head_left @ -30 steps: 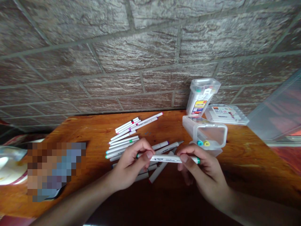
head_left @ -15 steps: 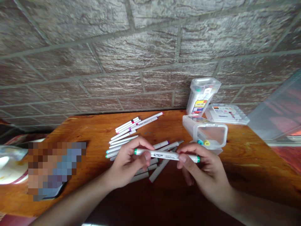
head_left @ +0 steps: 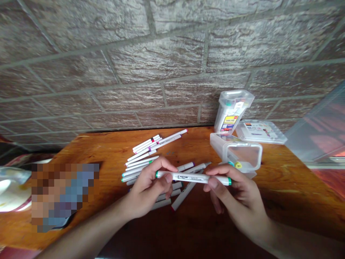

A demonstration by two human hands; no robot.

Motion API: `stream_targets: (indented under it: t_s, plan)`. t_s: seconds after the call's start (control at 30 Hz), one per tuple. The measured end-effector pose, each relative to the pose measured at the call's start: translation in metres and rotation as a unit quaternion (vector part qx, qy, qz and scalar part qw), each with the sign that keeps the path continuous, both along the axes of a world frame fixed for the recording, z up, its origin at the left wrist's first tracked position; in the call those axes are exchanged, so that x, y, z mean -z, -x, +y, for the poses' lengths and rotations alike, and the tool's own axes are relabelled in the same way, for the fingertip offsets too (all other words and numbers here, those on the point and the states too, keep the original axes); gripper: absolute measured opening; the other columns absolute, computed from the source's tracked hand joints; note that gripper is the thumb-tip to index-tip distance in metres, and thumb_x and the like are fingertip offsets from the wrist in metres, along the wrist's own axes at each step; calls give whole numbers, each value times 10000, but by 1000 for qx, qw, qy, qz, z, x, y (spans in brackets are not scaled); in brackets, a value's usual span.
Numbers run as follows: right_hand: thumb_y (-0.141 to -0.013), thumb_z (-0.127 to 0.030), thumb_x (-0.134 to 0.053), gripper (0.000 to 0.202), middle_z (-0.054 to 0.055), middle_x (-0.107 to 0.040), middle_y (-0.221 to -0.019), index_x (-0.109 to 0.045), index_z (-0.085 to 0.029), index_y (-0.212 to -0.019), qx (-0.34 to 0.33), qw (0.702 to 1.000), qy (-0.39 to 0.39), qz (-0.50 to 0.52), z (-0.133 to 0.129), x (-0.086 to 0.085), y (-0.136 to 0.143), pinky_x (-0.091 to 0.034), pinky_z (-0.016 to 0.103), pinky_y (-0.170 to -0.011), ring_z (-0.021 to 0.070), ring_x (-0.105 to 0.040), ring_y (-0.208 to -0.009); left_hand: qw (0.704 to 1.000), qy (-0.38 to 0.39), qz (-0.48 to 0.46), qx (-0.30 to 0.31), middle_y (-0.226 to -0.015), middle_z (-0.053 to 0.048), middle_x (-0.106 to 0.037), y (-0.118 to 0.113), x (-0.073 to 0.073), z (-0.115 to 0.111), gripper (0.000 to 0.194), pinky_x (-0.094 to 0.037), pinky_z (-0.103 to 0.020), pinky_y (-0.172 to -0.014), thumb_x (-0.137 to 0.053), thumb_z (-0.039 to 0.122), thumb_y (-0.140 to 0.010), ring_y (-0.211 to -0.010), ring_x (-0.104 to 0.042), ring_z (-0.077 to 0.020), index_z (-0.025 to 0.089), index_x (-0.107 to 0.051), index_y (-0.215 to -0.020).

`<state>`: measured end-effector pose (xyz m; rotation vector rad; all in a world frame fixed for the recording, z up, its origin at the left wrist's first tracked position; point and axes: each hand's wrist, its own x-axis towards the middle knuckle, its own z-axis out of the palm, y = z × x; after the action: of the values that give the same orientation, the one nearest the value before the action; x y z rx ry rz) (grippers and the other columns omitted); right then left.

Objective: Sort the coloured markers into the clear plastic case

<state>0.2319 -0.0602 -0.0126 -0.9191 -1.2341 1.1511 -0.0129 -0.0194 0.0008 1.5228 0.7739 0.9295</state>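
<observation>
A white marker (head_left: 191,178) with green ends is held level between both hands, its printed side facing up. My left hand (head_left: 152,187) pinches it near the left end between thumb and fingers. Near the right end, my right hand (head_left: 231,194) grips it the same way. Beneath and behind the hands, several white markers (head_left: 188,190) lie crossed on the wooden table (head_left: 102,151). Farther back and to the left lies a group of markers (head_left: 168,139) with pink, purple and black marks.
An open clear case (head_left: 215,144) lies at the right with a few markers inside. Behind it stand a filled clear marker box (head_left: 226,115) and a flat clear lid (head_left: 258,131). A phone, partly pixelated (head_left: 64,198), and a white object (head_left: 13,194) are at the left.
The marker has turned slightly in the fingers, so its print shows more clearly. Both hands keep nearly the same place and hold.
</observation>
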Motion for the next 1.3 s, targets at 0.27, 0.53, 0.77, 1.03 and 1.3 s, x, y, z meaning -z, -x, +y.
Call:
stream_targets:
  t_s: [0.27,0.53,0.77,1.03,1.3]
  plan:
    - [-1044,-361,-718,134,-3,-749,-748,-734,-233,-1008,6,1000,-4,0,1,-1,1,-484,161,-369,74,-590,-385,999,-21,11,-39,-684,31,-613,-4,-5,1,262,-471,-190,-530,-710,427,-1020,-550,-586,-92,168,-675,-1006]
    - [-1039,-358,-722,140,-4,-743,-745,-725,-224,-1002,13,1000,-10,9,1,-5,0,-470,163,-367,75,-587,-383,995,-62,-3,-72,-666,8,-687,-6,-12,1,185,-505,-153,-539,-751,351,-998,-553,-604,-79,173,-798,-991]
    - [-1043,-399,-719,180,-102,-493,-484,-713,-224,-1004,41,999,-10,-8,-1,-7,-1,-391,145,-386,69,-459,-375,997,-15,-51,-60,-660,-6,-726,-7,-15,3,164,-493,-143,-513,-770,331,-987,-549,-622,-81,180,-827,-1020]
    - [-1058,-414,-690,187,-11,-712,-745,-776,-249,-1077,40,998,-7,45,2,-7,0,-471,164,-401,73,-565,-429,994,18,-93,-54,-799,-49,-789,2,-1,7,210,-452,-190,-518,-698,335,-1042,-530,-562,-72,206,-821,-1155]
    - [-1056,-412,-692,191,-1,-717,-769,-797,-253,-1073,22,995,9,95,3,-6,1,-492,160,-400,77,-581,-443,990,21,-132,-33,-846,-71,-801,0,-2,7,253,-464,-205,-530,-652,328,-1066,-541,-564,-73,196,-825,-1196]
